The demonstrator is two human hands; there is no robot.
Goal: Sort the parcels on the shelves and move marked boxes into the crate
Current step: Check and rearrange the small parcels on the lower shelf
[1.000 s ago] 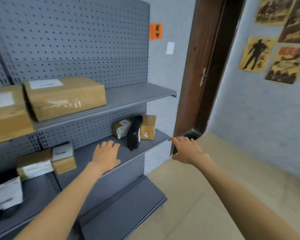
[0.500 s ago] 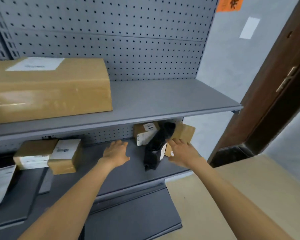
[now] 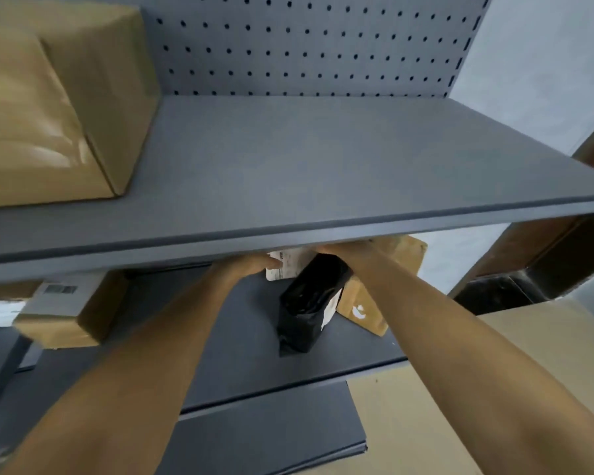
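Hands [image 3: 249,265] under shelf [image 3: 288,231], prob. on pkgs [image 3: 290,269]

The upper shelf [image 3: 305,159] and lower shelf [image 3: 247,341] are plain dark grey. The pegboard [image 3: 305,46] behind is the same grey, dotted with even rows of black holes. The large box [image 3: 55,108] at far left is glossy tan. The pouch [image 3: 302,310] is shiny black with a white patch on its side. The right box [image 3: 364,308] is tan with a small white mark. The small box [image 3: 83,320] on the left is tan, its label [image 3: 57,301] white with black bars. The floor [image 3: 460,406] is beige.
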